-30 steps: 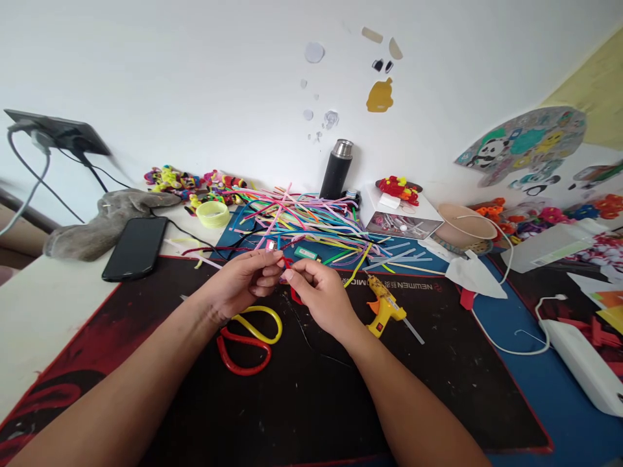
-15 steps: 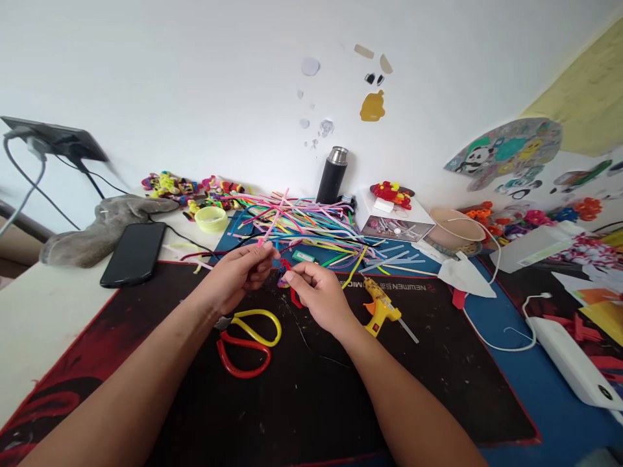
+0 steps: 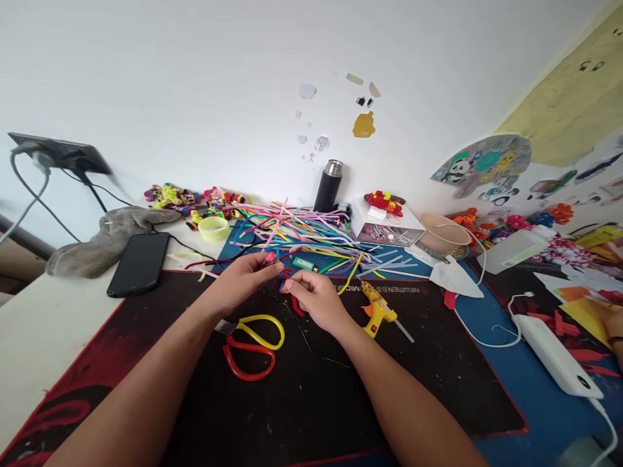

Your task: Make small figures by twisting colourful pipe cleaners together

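My left hand (image 3: 249, 277) is closed in a pinch, with a small bright pink fuzzy piece (image 3: 271, 259) at its fingertips. Close beside it, my right hand (image 3: 315, 297) pinches a small craft piece of pipe cleaners (image 3: 283, 280) in red, blue and purple, partly hidden by the fingers. A red loop (image 3: 296, 307) hangs beneath it. Scissors (image 3: 253, 360) with one yellow and one red handle lie below my hands on the black mat (image 3: 302, 415). Right of my right hand rests a yellow glue gun (image 3: 377, 310), a clear glue stick in its back.
Loose pipe cleaners (image 3: 296, 227) pile up behind my hands, before a black thermos (image 3: 329, 185). A phone (image 3: 138, 264) and a roll of tape (image 3: 214, 228) lie left. A white box (image 3: 387, 222) and a white power bank (image 3: 557, 355) with cable are right.
My left fingers have shifted slightly, and more of the pink piece shows at their tips. My right hand keeps its pinch. The view has tilted up and turned a little right.
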A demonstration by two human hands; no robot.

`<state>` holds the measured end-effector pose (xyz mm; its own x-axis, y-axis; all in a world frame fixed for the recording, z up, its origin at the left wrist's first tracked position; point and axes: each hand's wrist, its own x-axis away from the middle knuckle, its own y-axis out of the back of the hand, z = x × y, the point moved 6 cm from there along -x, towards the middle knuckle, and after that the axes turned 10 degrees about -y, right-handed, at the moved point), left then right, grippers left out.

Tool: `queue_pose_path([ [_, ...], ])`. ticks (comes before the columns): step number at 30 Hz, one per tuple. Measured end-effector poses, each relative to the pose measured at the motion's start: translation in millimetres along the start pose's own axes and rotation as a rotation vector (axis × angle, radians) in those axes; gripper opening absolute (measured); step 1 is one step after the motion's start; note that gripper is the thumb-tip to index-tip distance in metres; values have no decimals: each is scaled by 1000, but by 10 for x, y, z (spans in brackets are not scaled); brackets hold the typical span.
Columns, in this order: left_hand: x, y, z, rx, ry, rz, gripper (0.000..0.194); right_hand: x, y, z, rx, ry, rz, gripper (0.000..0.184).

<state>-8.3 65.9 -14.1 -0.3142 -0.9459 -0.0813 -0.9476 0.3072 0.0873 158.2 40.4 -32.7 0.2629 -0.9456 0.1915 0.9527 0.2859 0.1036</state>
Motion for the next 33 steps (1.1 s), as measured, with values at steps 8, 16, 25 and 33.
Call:
queue_pose_path([
  [8, -4, -7, 19, -51, -23, 75, 39, -15, 7, -3, 39, 24, 1, 29],
  [16, -5, 58, 3, -72, 16, 71, 45, -3, 19, 20, -8, 46, 7, 31],
  [25, 27, -48, -28, 27, 79, 51, 46, -12, 34, 37, 11, 85, -35, 34],
  [33, 11, -105, 110, 181, 121, -27, 46, 2, -2, -10, 0, 27, -14, 37],
])
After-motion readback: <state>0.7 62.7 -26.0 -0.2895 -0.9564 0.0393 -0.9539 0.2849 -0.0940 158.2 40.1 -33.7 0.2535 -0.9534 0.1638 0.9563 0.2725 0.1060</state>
